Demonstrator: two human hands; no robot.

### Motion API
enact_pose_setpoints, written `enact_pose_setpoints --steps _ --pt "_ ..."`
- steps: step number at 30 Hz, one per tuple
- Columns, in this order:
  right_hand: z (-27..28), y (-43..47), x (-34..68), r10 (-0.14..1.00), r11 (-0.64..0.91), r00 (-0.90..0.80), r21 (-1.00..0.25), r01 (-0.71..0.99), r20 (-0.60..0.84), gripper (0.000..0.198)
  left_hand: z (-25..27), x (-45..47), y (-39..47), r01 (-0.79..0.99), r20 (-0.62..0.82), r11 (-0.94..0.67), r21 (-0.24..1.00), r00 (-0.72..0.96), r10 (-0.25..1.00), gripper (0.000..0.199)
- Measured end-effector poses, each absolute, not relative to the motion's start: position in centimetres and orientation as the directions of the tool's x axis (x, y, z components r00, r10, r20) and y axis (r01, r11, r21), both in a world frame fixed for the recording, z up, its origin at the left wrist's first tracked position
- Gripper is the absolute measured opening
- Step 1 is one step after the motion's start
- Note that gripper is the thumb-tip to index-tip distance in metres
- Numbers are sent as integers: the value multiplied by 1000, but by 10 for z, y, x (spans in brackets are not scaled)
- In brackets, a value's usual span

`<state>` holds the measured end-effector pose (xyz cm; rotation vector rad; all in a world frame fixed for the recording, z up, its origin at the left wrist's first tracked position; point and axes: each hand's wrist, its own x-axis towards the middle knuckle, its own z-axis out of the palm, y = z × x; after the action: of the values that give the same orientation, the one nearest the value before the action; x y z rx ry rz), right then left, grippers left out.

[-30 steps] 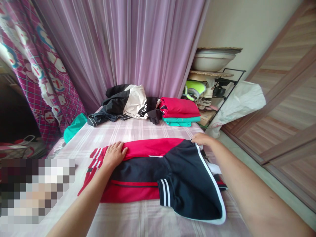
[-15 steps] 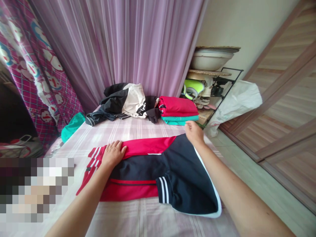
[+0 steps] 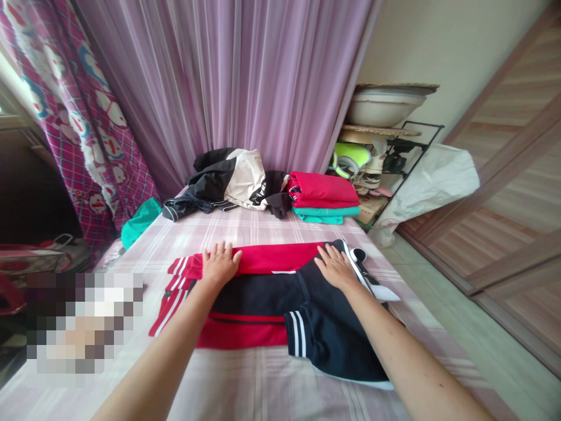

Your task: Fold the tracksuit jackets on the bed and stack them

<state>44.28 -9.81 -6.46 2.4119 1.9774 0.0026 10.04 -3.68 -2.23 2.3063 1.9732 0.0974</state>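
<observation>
Head view. Plaid cover (image 3: pixel 245 231): right edge to the right of the right hand (image 3: pixel 335 266); open strip beyond both hands, up to folded clothes (image 3: pixel 324 189), red over teal. Red-and-navy sports garment (image 3: pixel 258 294): beneath both hands, long axis left to right; striped red end left of the left hand (image 3: pixel 220 264), white-trimmed navy end rightward. Both hands: palms down, fingers slightly apart, left on red, right on navy.

Matt cloth garment (image 3: pixel 258 295), wood-grain panelled door (image 3: pixel 499 140)
</observation>
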Motion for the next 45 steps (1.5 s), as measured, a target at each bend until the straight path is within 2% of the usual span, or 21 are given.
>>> enact_pose_setpoints --steps 5,7,10,14,16,19,22,25,27,30,32,34,36,38,41,45 --pt "-65 -100 438 979 -203 203 41 978 -12 60 -23 203 -73 843 42 -459 280 467 883 67" --pt "-65 -102 438 978 -208 209 48 977 -7 60 -31 232 -82 827 44 -482 291 492 870 68" --pt "-64 -103 439 980 -200 200 57 978 0 59 -43 241 -84 838 26 -468 281 481 877 69" --pt "-66 -103 439 984 -180 180 69 981 10 59 -45 195 -74 870 30 -435 233 441 897 66" --pt "-67 -103 440 984 -178 177 65 982 20 59 -40 156 -70 903 47 -390 179 388 920 67" --pt "-68 -104 442 983 -186 186 49 981 12 59 -32 91 -67 963 84 -269 31 265 961 64" --pt "-59 -103 439 979 -201 202 38 979 -29 58 -29 45 -69 978 88 -209 -22 210 974 57" --pt "-40 -95 418 955 -291 290 -11 957 -69 57 -31 32 -71 970 132 -242 -37 245 961 52" --pt "-27 -86 389 948 -318 315 -79 945 -48 59 -34 34 -71 969 154 -243 -40 246 957 50" --pt "-19 -75 339 995 -92 95 -166 982 15 59 -36 39 -70 965 146 -260 -38 263 954 50" --pt "-22 -70 318 995 65 -80 -195 979 -68 60 -37 39 -69 963 140 -267 -34 269 953 51" --pt "-29 -69 319 976 121 -156 -214 969 -155 60 -37 37 -68 965 138 -262 -30 263 955 51" --pt "-36 -71 343 975 79 -117 -198 977 -187 61 -38 35 -68 966 138 -257 -32 259 956 51" --pt "-43 -75 382 984 -41 19 -126 991 -177 60 -39 35 -68 965 143 -262 -31 264 954 51" --pt "-53 -82 439 966 -252 253 36 967 -56 60 -40 35 -67 962 153 -272 -15 271 950 51" --pt "-56 -84 467 940 -338 341 93 937 -16 61 -40 36 -66 967 142 -255 -19 255 956 50"
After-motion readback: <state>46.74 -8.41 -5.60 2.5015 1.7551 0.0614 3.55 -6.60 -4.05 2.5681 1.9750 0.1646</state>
